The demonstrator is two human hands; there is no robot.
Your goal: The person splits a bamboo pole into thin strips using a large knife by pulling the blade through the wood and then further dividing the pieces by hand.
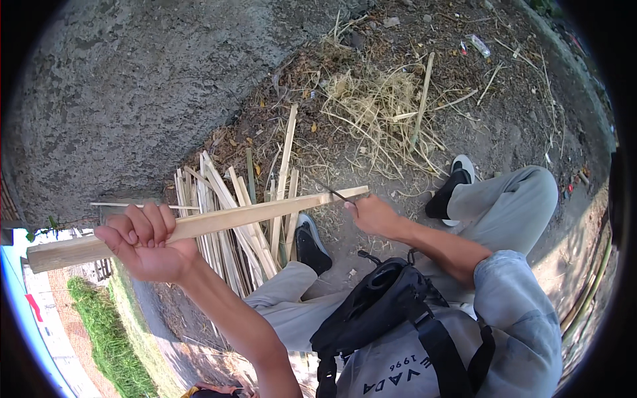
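A long pale wooden strip (259, 213) slants across the view, its thick end at far left and its thinner end near the middle. My left hand (149, 239) is closed round it close to the thick end, fingers curled over the top. Toward the thin end, my right hand (371, 215) grips a knife. Its dark, narrow blade (337, 193) crosses the strip and touches it; how deep the edge sits cannot be seen. Most of the knife's handle is hidden in my fist.
Beneath the strip lies a pile of similar pale strips (219, 179), beside my shoe (312, 245). Farther off are a heap of curly shavings (371, 99) and a loose strip (423, 99). A rough grey concrete mass (146, 93) rises at upper left. A black bag (371, 298) hangs at my front.
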